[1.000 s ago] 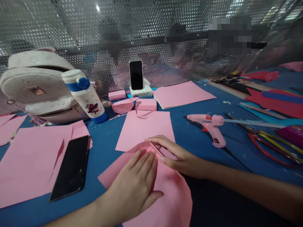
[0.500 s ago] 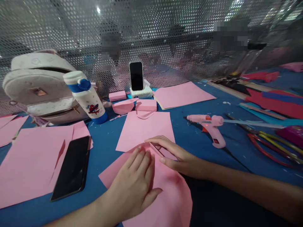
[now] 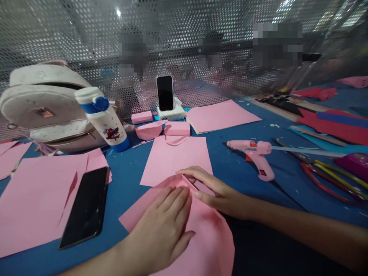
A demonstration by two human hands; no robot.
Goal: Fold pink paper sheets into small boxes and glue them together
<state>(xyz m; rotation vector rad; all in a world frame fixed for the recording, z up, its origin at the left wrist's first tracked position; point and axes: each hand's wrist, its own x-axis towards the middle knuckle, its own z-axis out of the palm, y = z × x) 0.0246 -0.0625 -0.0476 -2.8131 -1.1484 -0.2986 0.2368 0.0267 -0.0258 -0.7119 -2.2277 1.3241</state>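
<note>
A large sheet of pink paper (image 3: 209, 245) with a folded-up edge lies in front of me, curving at its right side. My left hand (image 3: 166, 226) rests flat on it, fingers together and stretched out, fingertips pressing just inside the fold; the thumb is apart. From the right, my right hand (image 3: 218, 191) holds the raised folded edge between its thumb and fingers. Part of the fold is hidden under the fingers. Just beyond lies another flat pink sheet (image 3: 178, 157). To the right of my hands a pink hot glue gun (image 3: 255, 153) lies on its side, a red light showing.
Pliers (image 3: 330, 180) with red and yellow handles lie at right, near coloured paper scraps (image 3: 342, 119). On the left are a black phone (image 3: 86, 207), a bottle (image 3: 106, 122) and a backpack (image 3: 54, 111). Another phone (image 3: 165, 93) stands at the back before a perforated metal screen (image 3: 178, 34).
My left hand's fingertips have slid slightly right and down along the fold, uncovering more of the paper's upper edge. My right hand keeps its hold.
</note>
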